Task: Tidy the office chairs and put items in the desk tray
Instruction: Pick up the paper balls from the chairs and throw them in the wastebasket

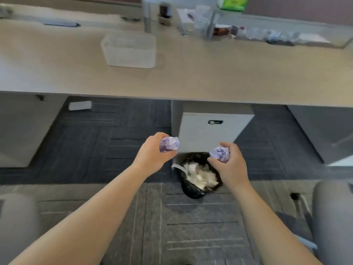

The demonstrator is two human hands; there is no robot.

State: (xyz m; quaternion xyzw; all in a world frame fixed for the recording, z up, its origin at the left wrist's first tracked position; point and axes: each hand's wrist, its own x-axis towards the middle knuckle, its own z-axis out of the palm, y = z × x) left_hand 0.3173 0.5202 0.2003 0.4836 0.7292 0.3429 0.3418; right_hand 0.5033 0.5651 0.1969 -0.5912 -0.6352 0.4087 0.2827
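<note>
My left hand (pixel 152 152) grips a crumpled purple paper ball (pixel 169 144) above the carpet, just left of a black waste bin (pixel 193 188). A second crumpled purple paper ball (pixel 220 153) is held in my right hand (pixel 230 163), directly over the bin's far rim. White paper scraps fill the bin. A clear plastic desk tray (pixel 129 50) stands on the beige desk (pixel 229 77) beyond, well away from both hands. Grey office chairs show at the lower left (pixel 17 226) and lower right (pixel 332 217) edges.
A white drawer cabinet (pixel 210 131) stands under the desk behind the bin. Bottles, a green box (pixel 232 3) and a clear shelf with small items line the desk's back right. A white block (pixel 79 105) lies on the dark carpet under the desk.
</note>
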